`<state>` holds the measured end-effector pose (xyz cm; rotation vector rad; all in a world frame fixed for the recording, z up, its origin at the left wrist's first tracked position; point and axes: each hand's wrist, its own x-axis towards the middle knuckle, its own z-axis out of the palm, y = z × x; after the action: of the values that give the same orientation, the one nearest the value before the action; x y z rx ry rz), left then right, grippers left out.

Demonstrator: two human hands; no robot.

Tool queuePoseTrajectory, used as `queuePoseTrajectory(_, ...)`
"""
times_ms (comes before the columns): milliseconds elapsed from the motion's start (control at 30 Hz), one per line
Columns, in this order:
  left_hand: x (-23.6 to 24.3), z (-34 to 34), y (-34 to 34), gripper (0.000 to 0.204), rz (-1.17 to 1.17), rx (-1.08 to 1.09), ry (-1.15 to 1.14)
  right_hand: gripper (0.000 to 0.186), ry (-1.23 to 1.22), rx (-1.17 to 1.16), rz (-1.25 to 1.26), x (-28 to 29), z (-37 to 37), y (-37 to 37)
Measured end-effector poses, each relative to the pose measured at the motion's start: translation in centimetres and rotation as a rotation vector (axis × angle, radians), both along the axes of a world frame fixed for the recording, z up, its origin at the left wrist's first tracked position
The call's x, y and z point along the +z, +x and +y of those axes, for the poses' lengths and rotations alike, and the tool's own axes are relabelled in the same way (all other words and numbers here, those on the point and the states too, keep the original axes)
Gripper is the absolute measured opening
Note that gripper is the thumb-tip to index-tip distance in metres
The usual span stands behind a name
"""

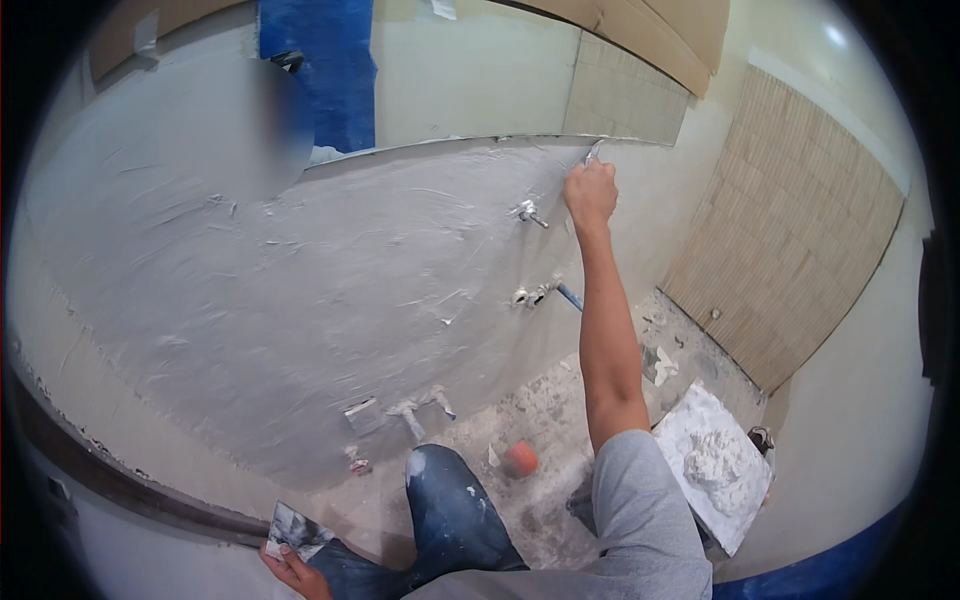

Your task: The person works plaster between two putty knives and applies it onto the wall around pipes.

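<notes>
**Half-finished room, walls in wet grey coat**

A grey plastered wall [300, 270] fills the view, its surface ridged with trowel marks, and metal pipe stubs [530, 213] jut from it. Above it runs a paler wall band [470, 70] with a blue sheet [325, 70] hanging. To the right stands a beige tiled panel [790, 230]. The concrete floor [540, 400] is spattered and dusty.
</notes>
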<state>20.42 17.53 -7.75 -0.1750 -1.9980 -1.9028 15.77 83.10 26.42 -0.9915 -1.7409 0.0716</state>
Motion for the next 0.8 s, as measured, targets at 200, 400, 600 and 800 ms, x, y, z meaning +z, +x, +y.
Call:
queuePoseTrajectory(200, -1.3, -1.5, -0.1, 0.043, -0.023, 0.072, 0.005, 0.034, 0.067, 0.070, -0.121, 0.3, -4.7, -1.1)
queuePoseTrajectory(400, -1.9, -2.0, 0.1, 0.047, -0.075, 0.041, 0.091, 0.029, 0.188, 0.077, -0.191, -0.2, -10.4, -2.0)
queuePoseTrajectory(600, -1.2, -1.4, 0.2, 0.039, 0.011, 0.115, 0.093, 0.027, 0.259, 0.136, -0.234, -1.5, -13.0, 0.1)
queuePoseTrajectory(800, -0.3, -0.6, 1.0, 0.035, -0.056, -0.038, 0.098, 0.037, 0.368, 0.083, -0.258, -2.5, -11.5, 6.1)
